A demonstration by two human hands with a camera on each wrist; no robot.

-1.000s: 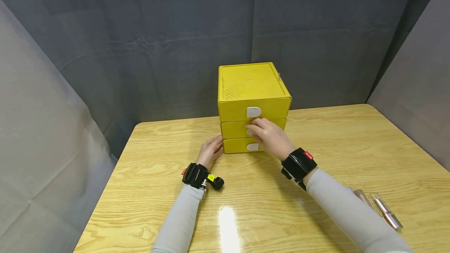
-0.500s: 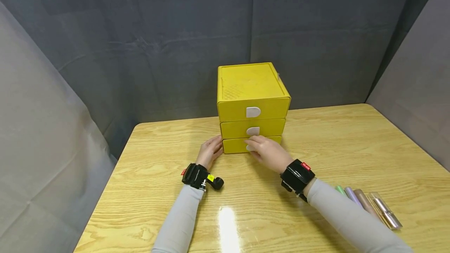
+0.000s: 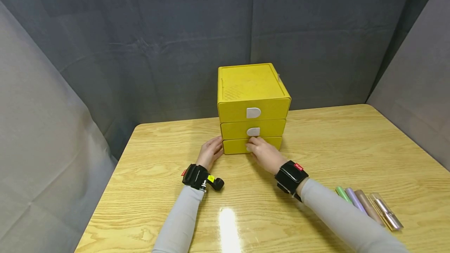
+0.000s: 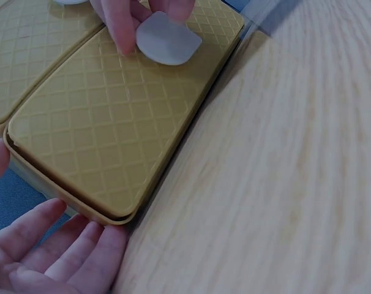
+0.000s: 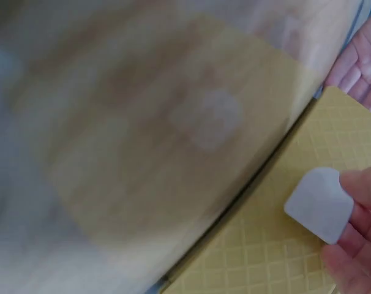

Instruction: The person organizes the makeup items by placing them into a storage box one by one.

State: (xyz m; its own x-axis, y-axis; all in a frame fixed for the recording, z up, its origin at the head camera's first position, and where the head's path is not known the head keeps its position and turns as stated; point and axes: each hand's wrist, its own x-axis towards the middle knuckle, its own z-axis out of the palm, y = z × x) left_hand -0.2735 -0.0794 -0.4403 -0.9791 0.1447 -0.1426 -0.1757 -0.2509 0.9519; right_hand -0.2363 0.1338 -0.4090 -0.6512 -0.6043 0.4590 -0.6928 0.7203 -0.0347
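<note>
A yellow three-drawer cabinet (image 3: 251,83) stands at the back of the table, its drawer fronts flush and each bearing a white tab handle. My right hand (image 3: 265,153) is at the bottom drawer (image 3: 233,146). In the right wrist view its thumb and fingers pinch the edge of the white drawer handle (image 5: 320,205). My left hand (image 3: 209,152) rests against the cabinet's lower left side with loosely extended fingers. In the left wrist view, its fingertips (image 4: 51,208) touch the cabinet's side edge near the bottom drawer's waffle-textured front (image 4: 106,116).
Several slim items lie side by side at the right front of the wooden table (image 3: 140,206): a green one (image 3: 342,194), a purple one (image 3: 355,199), a brown one (image 3: 369,206) and a shiny clear-capped tube (image 3: 386,212). Dark cloth (image 3: 175,50) hangs behind the cabinet.
My right hand has moved down from the middle drawer's handle to the bottom drawer's handle. My left hand has stayed at the cabinet's side. The drawers look unmoved.
</note>
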